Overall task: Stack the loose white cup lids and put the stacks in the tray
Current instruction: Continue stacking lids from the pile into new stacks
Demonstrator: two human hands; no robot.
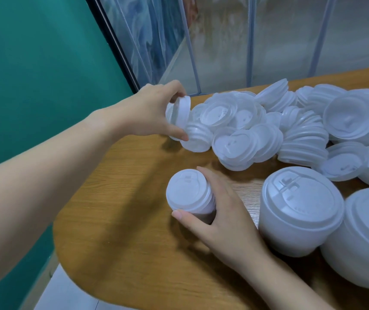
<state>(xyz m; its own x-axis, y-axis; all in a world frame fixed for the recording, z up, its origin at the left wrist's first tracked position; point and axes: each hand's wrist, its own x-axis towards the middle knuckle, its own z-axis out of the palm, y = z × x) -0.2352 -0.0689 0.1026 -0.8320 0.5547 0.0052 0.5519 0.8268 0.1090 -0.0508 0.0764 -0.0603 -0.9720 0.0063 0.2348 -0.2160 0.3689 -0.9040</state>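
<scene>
A heap of loose white cup lids spreads over the far half of the wooden table. My left hand reaches to the heap's left end and grips a tilted lid between thumb and fingers. My right hand holds a small upright stack of lids near the table's middle, thumb in front and fingers behind it. Two taller, wider stacks stand at the right, beside that hand. No tray is in view.
A teal wall runs along the left, close to the table's rounded corner. Clear plastic curtain strips hang behind the table. Pale floor shows below the near edge.
</scene>
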